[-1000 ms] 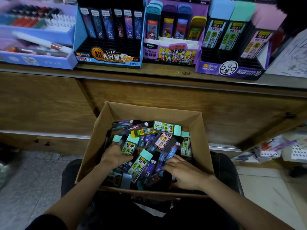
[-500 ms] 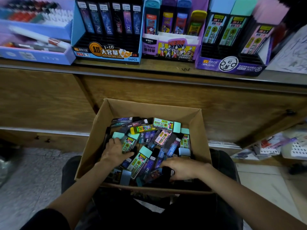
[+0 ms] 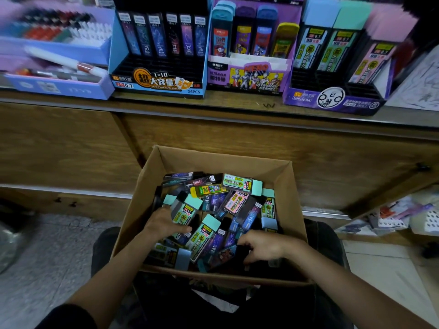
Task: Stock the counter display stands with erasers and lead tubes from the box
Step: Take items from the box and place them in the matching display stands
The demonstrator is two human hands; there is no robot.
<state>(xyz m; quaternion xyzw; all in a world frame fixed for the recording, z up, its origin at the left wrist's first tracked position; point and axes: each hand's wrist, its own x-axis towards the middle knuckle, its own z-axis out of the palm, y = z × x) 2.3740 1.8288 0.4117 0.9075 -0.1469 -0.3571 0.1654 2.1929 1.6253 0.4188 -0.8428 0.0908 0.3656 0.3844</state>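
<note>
Below ctr (image 3: 237, 102): hands (image 3: 166, 224) (image 3: 263, 245) in box (image 3: 225, 162)

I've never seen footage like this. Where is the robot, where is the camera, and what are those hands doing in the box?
There is no robot here: these are a person's two bare hands. The single picture comes from a camera worn on the head, looking forward and down. A cardboard box on the person's lap holds loose lead tubes. The left hand and right hand both reach into the pile; whether either grips a piece is hard to tell. Above, the wooden counter carries a blue stand, a middle purple stand and a right purple stand, partly filled.
</note>
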